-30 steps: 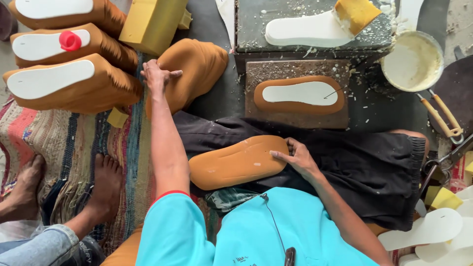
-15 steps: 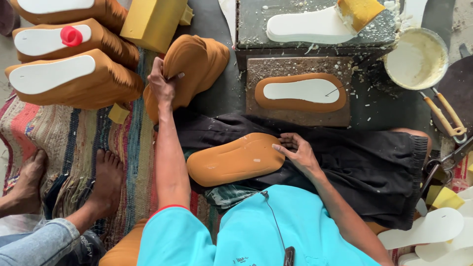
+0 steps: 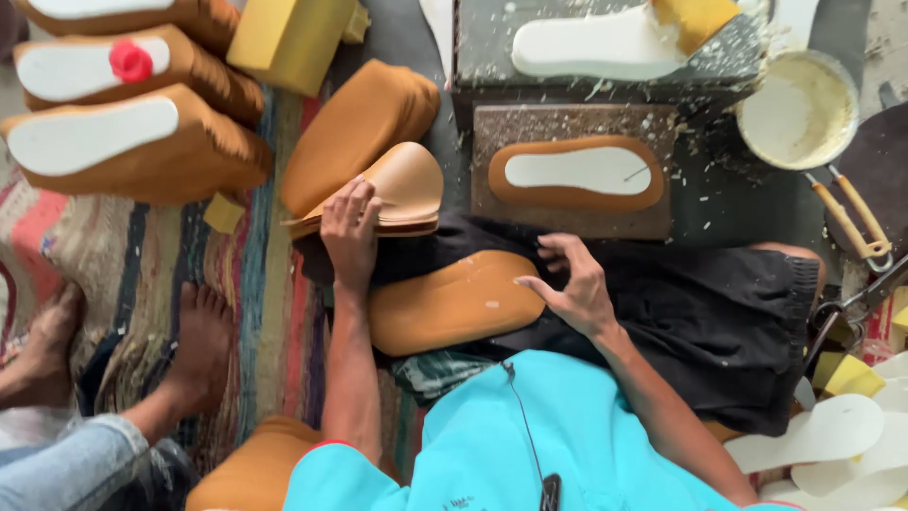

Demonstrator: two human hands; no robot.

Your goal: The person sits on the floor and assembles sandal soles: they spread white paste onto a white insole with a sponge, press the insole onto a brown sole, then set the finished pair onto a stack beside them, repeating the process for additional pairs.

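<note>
While the tan sole piece (image 3: 392, 194) beside the lap piece (image 3: 454, 301) is pinched by the left hand (image 3: 348, 232), the open right hand (image 3: 577, 289) rests there; light, flexible leather seems best gripped edgewise.

My left grip (image 3: 352, 227) has lifted one tan leather piece (image 3: 395, 189) off the stack (image 3: 355, 128), drawing it nearer; right grip (image 3: 577, 284) edged off the lap piece (image 3: 454, 301).

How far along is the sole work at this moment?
Done, it seems: three tan pieces with white insoles stacked top left, and one on the board. In hand: left hand lifts tan pieces off a pile; right hand steadies a tan sole on the lap. Left: the pile and loose white insoles at right.
</note>
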